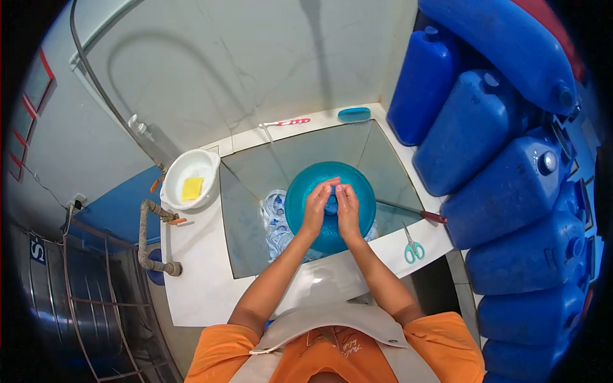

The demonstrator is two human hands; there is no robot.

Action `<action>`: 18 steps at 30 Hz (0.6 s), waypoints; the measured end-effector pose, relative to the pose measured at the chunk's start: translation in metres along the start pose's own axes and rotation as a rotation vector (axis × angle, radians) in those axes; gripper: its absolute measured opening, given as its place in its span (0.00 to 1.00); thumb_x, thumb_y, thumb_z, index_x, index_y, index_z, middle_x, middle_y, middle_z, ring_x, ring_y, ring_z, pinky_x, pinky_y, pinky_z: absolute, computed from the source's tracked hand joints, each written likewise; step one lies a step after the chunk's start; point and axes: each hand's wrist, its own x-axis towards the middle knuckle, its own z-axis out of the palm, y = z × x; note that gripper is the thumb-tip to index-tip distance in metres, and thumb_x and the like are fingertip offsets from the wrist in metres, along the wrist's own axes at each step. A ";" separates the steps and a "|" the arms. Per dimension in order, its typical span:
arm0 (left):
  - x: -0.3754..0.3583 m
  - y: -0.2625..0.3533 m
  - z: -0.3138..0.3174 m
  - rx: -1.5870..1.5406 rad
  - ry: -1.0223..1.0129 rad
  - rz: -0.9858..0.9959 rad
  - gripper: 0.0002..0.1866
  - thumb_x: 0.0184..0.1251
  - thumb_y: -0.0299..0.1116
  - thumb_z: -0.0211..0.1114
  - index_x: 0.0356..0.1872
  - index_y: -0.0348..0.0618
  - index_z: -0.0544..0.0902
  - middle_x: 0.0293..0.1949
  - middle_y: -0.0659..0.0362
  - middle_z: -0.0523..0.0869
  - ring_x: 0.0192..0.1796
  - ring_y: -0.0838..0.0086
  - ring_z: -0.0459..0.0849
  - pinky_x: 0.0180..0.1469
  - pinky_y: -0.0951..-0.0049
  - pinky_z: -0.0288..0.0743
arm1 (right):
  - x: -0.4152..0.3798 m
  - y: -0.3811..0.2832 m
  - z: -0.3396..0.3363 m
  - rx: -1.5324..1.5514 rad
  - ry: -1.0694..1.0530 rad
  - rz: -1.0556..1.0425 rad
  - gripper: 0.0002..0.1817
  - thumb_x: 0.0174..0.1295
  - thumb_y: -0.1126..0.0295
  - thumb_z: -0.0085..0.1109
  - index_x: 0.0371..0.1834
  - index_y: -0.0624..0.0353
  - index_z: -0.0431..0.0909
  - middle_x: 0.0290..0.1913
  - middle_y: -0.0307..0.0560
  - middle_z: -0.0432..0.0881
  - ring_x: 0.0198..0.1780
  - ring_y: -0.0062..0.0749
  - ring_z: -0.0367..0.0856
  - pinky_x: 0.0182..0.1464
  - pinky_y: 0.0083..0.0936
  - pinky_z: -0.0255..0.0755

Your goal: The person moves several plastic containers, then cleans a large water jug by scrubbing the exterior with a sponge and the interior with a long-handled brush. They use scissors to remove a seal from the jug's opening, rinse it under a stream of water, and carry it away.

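A round teal container point(300, 207) stands in the grey sink basin point(242, 204). My left hand point(317, 207) and my right hand point(347, 207) are cupped together over its middle, with the fingertips close to each other. Between the palms a small blue part point(331, 205) shows; whether it is a knob of the container or a separate thing is unclear. My fingers curve around it, and their undersides are hidden. Blue and white coiled material point(276, 220) lies in the basin, partly beneath the container.
A white bowl point(185, 164) with a yellow sponge point(192, 188) sits left. A toothbrush point(294, 122) and blue brush point(354, 115) lie on the back ledge. A red-handled tool point(433, 217) and scissors point(414, 251) are right, near blue jerrycans point(466, 134).
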 end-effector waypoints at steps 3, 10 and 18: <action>-0.006 0.007 0.001 0.156 0.133 -0.006 0.15 0.71 0.35 0.48 0.47 0.34 0.77 0.50 0.54 0.80 0.50 0.73 0.77 0.55 0.73 0.69 | 0.001 0.005 0.012 0.008 -0.008 0.010 0.10 0.67 0.64 0.51 0.37 0.61 0.73 0.33 0.39 0.74 0.37 0.20 0.69 0.39 0.21 0.65; -0.014 0.004 -0.002 -0.039 0.193 0.049 0.13 0.70 0.32 0.47 0.49 0.36 0.73 0.52 0.51 0.78 0.53 0.72 0.75 0.59 0.71 0.66 | -0.008 -0.003 0.022 -0.074 -0.069 -0.049 0.07 0.65 0.69 0.52 0.39 0.62 0.73 0.36 0.42 0.76 0.42 0.24 0.73 0.47 0.22 0.66; 0.003 0.017 0.000 -0.061 -0.062 -0.111 0.22 0.65 0.37 0.51 0.57 0.34 0.72 0.58 0.48 0.75 0.60 0.67 0.72 0.64 0.68 0.60 | 0.007 0.004 -0.022 -0.190 -0.315 -0.200 0.28 0.51 0.63 0.68 0.52 0.60 0.66 0.51 0.48 0.68 0.55 0.36 0.67 0.59 0.31 0.61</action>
